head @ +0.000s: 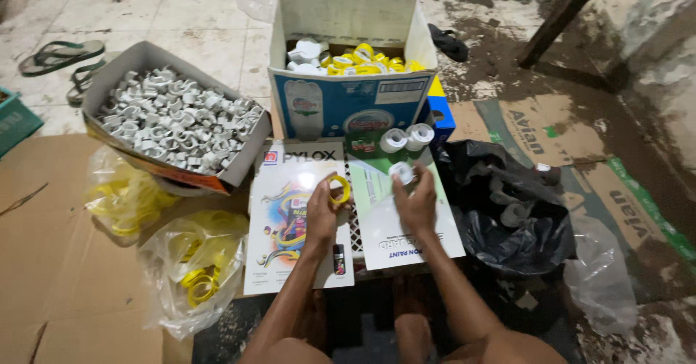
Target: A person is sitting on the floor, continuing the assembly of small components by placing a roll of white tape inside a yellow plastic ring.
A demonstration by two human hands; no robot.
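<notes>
My left hand (321, 215) holds a yellow plastic ring (338, 188) upright between its fingertips. My right hand (416, 203) grips a small white round cap (401, 172) just to the right of the ring. Both hands hover over glossy printed sheets (290, 226) laid on a white crate on the floor. Two white caps (406, 138) stand on the sheet just beyond my right hand.
A blue-and-white carton (348, 106) with white and yellow pieces stands ahead. A cardboard tray (177, 121) heaped with white clips sits at the left. Clear bags of yellow rings (196, 273) lie lower left; a black bag (507, 212) with white parts lies right. Sandals (61, 56) far left.
</notes>
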